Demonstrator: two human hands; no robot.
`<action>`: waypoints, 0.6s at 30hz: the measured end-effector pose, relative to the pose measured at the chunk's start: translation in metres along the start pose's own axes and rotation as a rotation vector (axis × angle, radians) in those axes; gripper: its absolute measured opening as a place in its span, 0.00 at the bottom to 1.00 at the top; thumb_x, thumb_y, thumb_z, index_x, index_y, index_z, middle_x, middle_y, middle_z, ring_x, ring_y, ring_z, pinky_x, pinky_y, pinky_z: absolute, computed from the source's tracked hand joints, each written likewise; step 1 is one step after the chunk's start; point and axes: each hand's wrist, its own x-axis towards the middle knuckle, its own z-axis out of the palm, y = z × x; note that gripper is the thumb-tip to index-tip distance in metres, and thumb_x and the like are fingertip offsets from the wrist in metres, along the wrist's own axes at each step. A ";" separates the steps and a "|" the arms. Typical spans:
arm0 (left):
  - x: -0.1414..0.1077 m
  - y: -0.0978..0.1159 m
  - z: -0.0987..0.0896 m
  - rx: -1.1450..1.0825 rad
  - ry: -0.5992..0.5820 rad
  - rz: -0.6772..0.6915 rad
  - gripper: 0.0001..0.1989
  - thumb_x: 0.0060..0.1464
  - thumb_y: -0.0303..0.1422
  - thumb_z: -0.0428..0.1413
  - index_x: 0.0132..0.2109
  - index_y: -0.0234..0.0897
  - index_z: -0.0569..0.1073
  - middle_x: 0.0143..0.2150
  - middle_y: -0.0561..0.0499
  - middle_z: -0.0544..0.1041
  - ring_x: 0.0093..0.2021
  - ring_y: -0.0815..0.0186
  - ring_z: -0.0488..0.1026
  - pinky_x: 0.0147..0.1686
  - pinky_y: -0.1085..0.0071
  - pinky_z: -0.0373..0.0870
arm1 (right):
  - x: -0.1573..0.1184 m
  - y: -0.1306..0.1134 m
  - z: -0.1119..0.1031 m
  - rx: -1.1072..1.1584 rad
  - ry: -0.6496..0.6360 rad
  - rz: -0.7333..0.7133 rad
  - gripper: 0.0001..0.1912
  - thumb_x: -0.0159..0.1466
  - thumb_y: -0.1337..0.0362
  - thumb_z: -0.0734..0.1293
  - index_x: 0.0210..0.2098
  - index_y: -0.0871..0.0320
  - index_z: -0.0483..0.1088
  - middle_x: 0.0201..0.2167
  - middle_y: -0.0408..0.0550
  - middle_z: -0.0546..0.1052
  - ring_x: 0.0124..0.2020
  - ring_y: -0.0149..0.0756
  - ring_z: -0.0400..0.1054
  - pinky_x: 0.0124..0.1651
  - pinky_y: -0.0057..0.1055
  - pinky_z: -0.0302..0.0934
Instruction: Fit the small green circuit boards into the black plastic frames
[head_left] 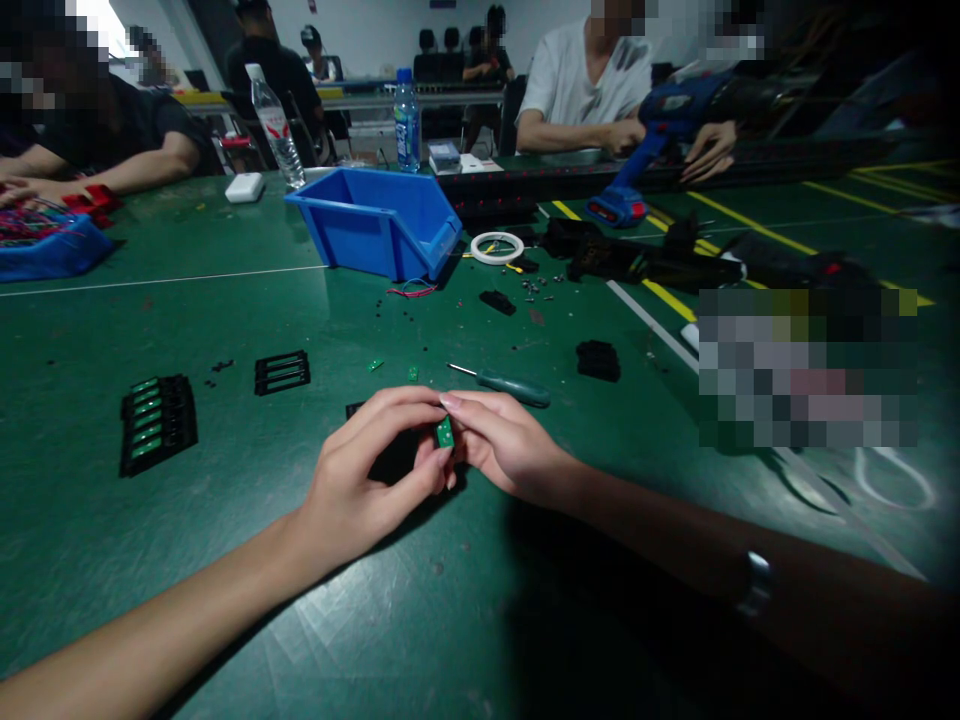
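Note:
A small green circuit board [445, 432] is pinched between my left hand [367, 460] and my right hand [510, 440], whose fingertips meet around it. Fingers cover part of the board. Behind my left fingers a black piece shows in part, and whether it is held cannot be made out. Just beyond my hands lies a screwdriver [514, 387] with a dark green handle. Two tiny green boards [413, 374] rest near its tip. To the left are a black slotted frame [282, 372] and a black holder [180, 415] with several green boards in a row.
A blue bin [367, 225], a white ring [497, 248] and scattered screws lie farther back. Black parts [598, 360] sit to the right. Two bottles [407, 125] stand behind the bin. Across the table a person holds a blue power drill [652, 140]; another person sits at the left.

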 end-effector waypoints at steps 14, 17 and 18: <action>0.002 0.003 0.000 0.050 0.024 0.000 0.16 0.54 0.21 0.63 0.50 0.33 0.76 0.51 0.42 0.79 0.52 0.62 0.77 0.52 0.67 0.74 | 0.000 0.002 -0.002 -0.035 0.021 -0.007 0.16 0.69 0.55 0.67 0.38 0.64 0.73 0.27 0.49 0.79 0.24 0.31 0.74 0.28 0.25 0.70; 0.001 0.002 0.001 0.047 0.038 -0.003 0.16 0.54 0.20 0.63 0.50 0.32 0.76 0.50 0.42 0.79 0.52 0.61 0.77 0.52 0.66 0.74 | 0.001 0.003 -0.003 -0.039 0.015 -0.005 0.16 0.69 0.55 0.67 0.38 0.64 0.72 0.26 0.48 0.78 0.25 0.31 0.74 0.28 0.25 0.70; 0.001 0.002 0.001 0.047 0.042 -0.004 0.16 0.54 0.20 0.63 0.50 0.32 0.76 0.50 0.42 0.80 0.52 0.61 0.77 0.52 0.66 0.75 | 0.001 0.003 -0.003 -0.041 0.015 -0.006 0.15 0.69 0.55 0.67 0.38 0.64 0.72 0.26 0.47 0.78 0.25 0.31 0.74 0.28 0.25 0.70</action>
